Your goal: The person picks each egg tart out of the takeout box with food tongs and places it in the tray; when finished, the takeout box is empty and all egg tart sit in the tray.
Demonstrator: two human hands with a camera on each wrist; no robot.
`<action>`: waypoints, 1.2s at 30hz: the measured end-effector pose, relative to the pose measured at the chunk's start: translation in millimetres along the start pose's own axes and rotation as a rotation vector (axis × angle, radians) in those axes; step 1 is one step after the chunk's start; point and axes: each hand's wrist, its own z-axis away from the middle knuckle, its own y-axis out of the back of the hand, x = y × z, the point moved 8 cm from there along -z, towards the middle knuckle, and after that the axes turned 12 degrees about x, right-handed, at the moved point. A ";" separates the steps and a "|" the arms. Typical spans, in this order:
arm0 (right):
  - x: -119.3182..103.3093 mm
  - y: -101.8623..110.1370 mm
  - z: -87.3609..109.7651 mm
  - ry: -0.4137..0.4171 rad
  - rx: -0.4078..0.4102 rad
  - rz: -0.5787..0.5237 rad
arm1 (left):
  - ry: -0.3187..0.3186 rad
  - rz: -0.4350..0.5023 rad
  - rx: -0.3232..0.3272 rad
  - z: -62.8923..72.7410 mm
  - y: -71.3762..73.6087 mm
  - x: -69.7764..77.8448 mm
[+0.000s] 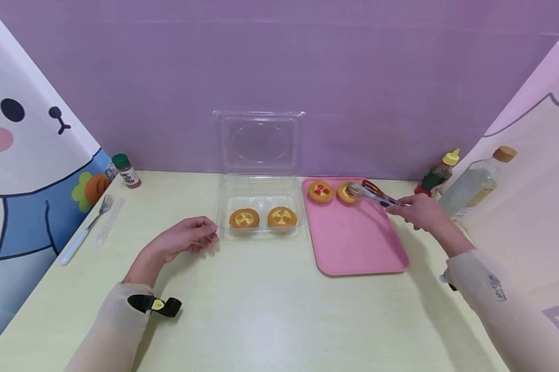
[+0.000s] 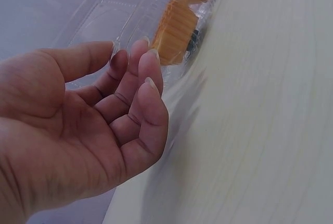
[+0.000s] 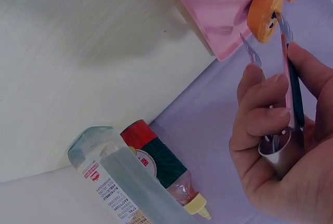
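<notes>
My right hand point(image 1: 421, 212) grips metal tongs point(image 3: 286, 73), whose spread tips are at a small round tart point(image 3: 261, 18) with dark bits on top. That tart sits near the back of a pink tray point(image 1: 353, 243), beside a tart with red pieces point(image 1: 321, 191). A clear hinged plastic container point(image 1: 222, 201) stands left of the tray, its lid point(image 1: 260, 142) raised. Inside it are two tarts, a left one point(image 1: 244, 218) and a right one point(image 1: 282, 217). My left hand point(image 1: 186, 238), fingers loosely curled and holding nothing, is by the container's front left corner; contact is unclear.
At the back left stands a green-capped spice jar point(image 1: 126, 171). A fork point(image 1: 87, 230) lies at the left edge beside a clear wrapped item point(image 1: 108, 223). A yellow-capped sauce bottle point(image 1: 437, 173) and a corked clear bottle point(image 1: 474, 183) stand at the back right.
</notes>
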 end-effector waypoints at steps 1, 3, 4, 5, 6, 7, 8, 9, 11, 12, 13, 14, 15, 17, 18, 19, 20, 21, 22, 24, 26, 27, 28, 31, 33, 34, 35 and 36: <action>0.8 1.2 0.4 -0.003 0.007 0.008 | -0.001 -0.001 0.000 -0.3 -0.3 0.6; 1.8 3.7 1.0 -0.006 0.022 0.020 | 0.001 -0.001 0.000 -0.9 -0.6 1.0; 2.4 4.8 1.2 -0.009 0.028 0.023 | 0.002 -0.001 0.000 -1.1 -0.7 1.0; 2.8 5.6 1.4 -0.011 0.034 0.027 | 0.003 -0.002 -0.001 -1.3 -0.7 0.9; 3.3 6.4 1.6 -0.013 0.040 0.031 | 0.003 -0.004 0.000 -1.5 -0.6 0.9; 3.5 6.5 1.7 -0.012 0.045 0.036 | 0.005 -0.003 0.000 -1.5 -0.6 0.4; 3.3 6.7 1.9 -0.007 0.052 0.040 | 0.006 -0.003 0.000 -1.6 -0.6 0.0; 3.1 7.0 2.0 -0.001 0.061 0.048 | 0.005 -0.004 -0.001 -1.7 -0.6 -0.3; 1.1 7.9 2.5 0.020 0.080 0.059 | 0.003 -0.004 -0.001 -1.7 -0.6 -0.5; -0.4 8.9 2.6 0.035 0.094 0.067 | 0.003 -0.005 -0.002 -1.7 -0.6 -0.6; -2.4 10.3 2.9 0.050 0.110 0.074 | 0.003 -0.006 -0.002 -1.6 -0.6 -0.5; -4.4 11.7 3.4 0.064 0.126 0.079 | 0.003 -0.006 -0.001 -1.5 -0.6 -0.5; -6.8 13.1 3.9 0.076 0.141 0.082 | 0.002 -0.006 -0.001 -1.4 -0.7 -0.3; -11.9 16.5 5.6 0.096 0.175 0.093 | 0.000 -0.007 -0.002 -1.3 -0.8 0.1; -14.8 18.1 6.9 0.101 0.194 0.097 | 0.000 -0.008 -0.001 -1.2 -0.8 0.3; -17.7 19.1 8.4 0.103 0.209 0.097 | -0.001 -0.008 -0.001 -1.2 -0.8 0.5; -20.8 19.5 9.9 0.106 0.221 0.100 | -0.001 -0.009 -0.001 -1.2 -0.8 0.6; -24.2 19.6 11.7 0.108 0.232 0.103 | -0.002 -0.010 -0.002 -1.2 -0.7 0.6; -27.8 19.6 13.3 0.108 0.243 0.100 | -0.003 -0.011 -0.001 -1.3 -0.6 0.8; -36.4 18.3 17.1 0.112 0.257 0.075 | -0.003 -0.012 -0.001 -1.3 -0.2 1.0; -45.6 15.9 21.2 0.116 0.258 0.044 | -0.001 -0.015 -0.001 -1.1 0.0 0.6; -51.1 14.9 23.4 0.124 0.259 0.030 | -0.001 -0.017 0.000 -1.1 0.2 0.5; -56.4 14.1 25.3 0.133 0.262 0.017 | -0.001 -0.017 0.001 -0.9 0.3 0.5; -73.3 11.7 30.8 0.165 0.270 0.006 | -0.001 -0.016 0.002 -0.6 0.3 0.7; -84.6 9.5 34.2 0.196 0.274 0.007 | -0.002 -0.013 0.001 -0.7 0.1 0.9; -89.6 7.9 35.6 0.205 0.269 0.003 | -0.001 -0.011 0.001 -0.8 -0.1 1.0; -94.5 5.7 36.9 0.213 0.258 -0.003 | -0.002 -0.010 0.000 -1.1 -0.2 0.9; -99.2 3.2 38.1 0.219 0.244 -0.007 | -0.002 -0.010 -0.001 -1.5 -0.3 0.7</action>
